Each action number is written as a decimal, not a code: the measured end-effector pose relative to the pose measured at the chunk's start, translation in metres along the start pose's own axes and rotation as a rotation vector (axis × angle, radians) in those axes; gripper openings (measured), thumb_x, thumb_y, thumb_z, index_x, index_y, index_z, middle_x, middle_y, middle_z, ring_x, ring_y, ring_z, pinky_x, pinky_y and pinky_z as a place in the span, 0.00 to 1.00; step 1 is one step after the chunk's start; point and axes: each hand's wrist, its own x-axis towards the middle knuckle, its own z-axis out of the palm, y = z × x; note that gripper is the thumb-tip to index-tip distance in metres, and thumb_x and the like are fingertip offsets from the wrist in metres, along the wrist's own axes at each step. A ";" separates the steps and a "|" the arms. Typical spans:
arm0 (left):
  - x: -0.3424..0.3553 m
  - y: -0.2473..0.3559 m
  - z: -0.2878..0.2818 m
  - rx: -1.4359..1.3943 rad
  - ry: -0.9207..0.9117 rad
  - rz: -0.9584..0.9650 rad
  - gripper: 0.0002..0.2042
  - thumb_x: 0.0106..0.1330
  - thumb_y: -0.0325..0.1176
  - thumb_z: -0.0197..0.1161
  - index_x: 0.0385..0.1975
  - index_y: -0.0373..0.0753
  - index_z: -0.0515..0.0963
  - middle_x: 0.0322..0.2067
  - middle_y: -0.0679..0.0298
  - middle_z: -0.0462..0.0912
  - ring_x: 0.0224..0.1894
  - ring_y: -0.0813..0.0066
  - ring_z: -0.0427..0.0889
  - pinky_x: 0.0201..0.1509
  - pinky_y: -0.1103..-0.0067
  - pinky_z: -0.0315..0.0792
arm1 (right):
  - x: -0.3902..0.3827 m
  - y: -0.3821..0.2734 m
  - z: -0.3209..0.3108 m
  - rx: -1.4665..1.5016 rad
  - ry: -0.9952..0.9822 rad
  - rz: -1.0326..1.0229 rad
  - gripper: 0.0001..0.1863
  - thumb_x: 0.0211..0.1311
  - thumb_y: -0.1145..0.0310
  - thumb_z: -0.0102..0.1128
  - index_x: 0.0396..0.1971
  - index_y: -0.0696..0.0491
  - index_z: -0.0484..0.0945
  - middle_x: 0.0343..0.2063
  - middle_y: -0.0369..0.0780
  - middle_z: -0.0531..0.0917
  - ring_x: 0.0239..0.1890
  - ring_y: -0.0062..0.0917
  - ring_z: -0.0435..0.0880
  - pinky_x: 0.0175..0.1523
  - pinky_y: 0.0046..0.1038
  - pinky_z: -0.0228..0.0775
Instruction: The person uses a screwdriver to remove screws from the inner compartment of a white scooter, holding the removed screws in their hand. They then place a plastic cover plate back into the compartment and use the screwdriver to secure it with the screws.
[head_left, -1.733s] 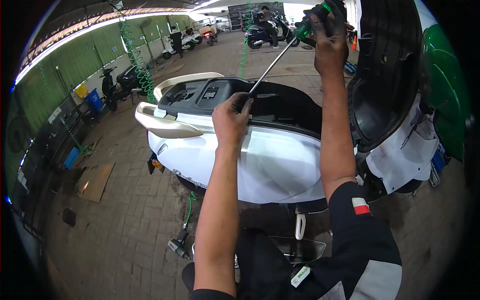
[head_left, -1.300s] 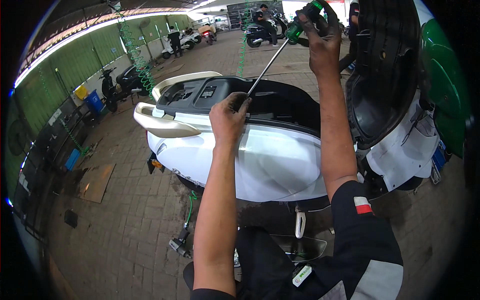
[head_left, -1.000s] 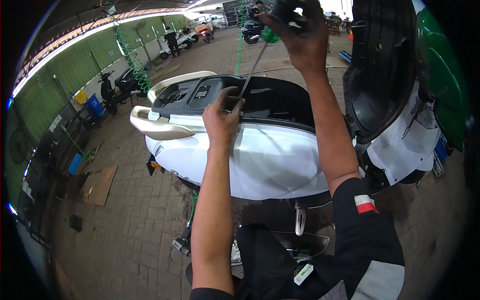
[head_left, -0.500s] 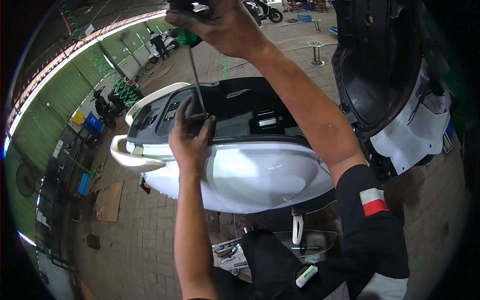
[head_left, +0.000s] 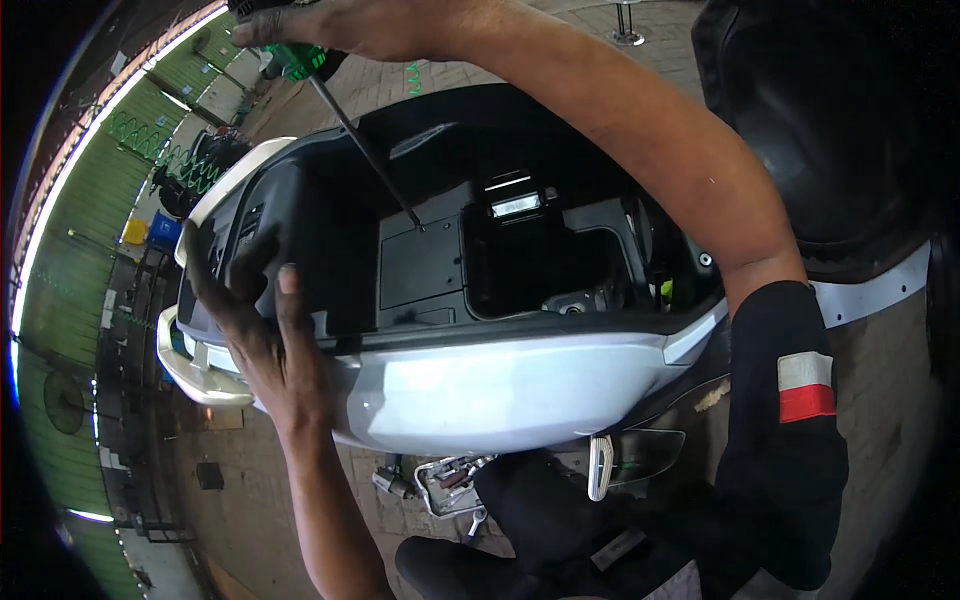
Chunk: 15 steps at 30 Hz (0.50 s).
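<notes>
My right hand grips a long-shafted screwdriver with a green end, at the top edge. Part of its handle is hidden by the fingers and the frame edge. The shaft slants down to a screw spot on a dark panel inside the open storage well of a white scooter. Over the rear near side of the scooter, my left hand is open, fingers spread and holding nothing. Whether it touches the bodywork I cannot tell.
The raised black seat stands at the right. Below the scooter, a tray of hand tools lies on the paved floor beside a power tool. A footrest sticks out on the near side. Blue and yellow bins stand at the far left.
My view has moved closer over the storage well. The left hand has drawn back from the shaft toward the scooter's rear. The screwdriver's tip now rests on the inner panel.
</notes>
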 end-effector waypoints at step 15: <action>0.003 0.017 0.007 0.127 -0.114 -0.138 0.27 0.77 0.43 0.54 0.71 0.39 0.62 0.40 0.57 0.80 0.38 0.75 0.83 0.40 0.78 0.80 | -0.035 -0.012 -0.014 0.145 -0.200 0.095 0.31 0.69 0.68 0.63 0.68 0.54 0.61 0.38 0.36 0.80 0.39 0.19 0.78 0.46 0.23 0.75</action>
